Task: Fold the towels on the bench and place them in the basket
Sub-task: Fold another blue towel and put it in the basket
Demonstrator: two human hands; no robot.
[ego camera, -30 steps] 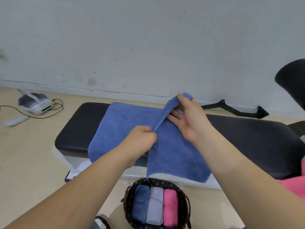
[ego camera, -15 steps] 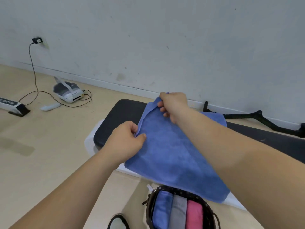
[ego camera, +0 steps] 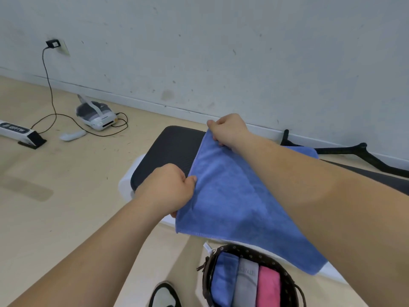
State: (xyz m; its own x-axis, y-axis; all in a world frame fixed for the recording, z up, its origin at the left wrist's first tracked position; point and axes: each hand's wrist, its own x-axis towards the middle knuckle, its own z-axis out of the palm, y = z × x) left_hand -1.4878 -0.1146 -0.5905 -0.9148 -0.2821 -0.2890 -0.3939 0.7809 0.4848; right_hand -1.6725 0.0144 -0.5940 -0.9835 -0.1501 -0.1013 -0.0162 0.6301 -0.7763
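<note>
A blue towel (ego camera: 232, 196), folded over on itself, lies across the black padded bench (ego camera: 168, 151) and hangs over its near edge. My left hand (ego camera: 170, 189) pinches the towel's left edge near the front. My right hand (ego camera: 228, 130) grips the same edge at the far corner. On the floor in front stands a dark woven basket (ego camera: 290, 282) holding three folded towels side by side: blue, grey and pink.
A wall runs behind the bench. On the floor at left lie a white device (ego camera: 97, 114) with a black cable to a wall plug (ego camera: 53, 43), a small white remote (ego camera: 72, 135) and a white bar (ego camera: 17, 130). A shoe (ego camera: 164, 294) shows beside the basket. A black stand leg (ego camera: 363, 151) lies at right.
Both hands carried the towel's right half over to the left, folding it in two; they now hold the left edge. My view swung left, so the bench's left end shows bare.
</note>
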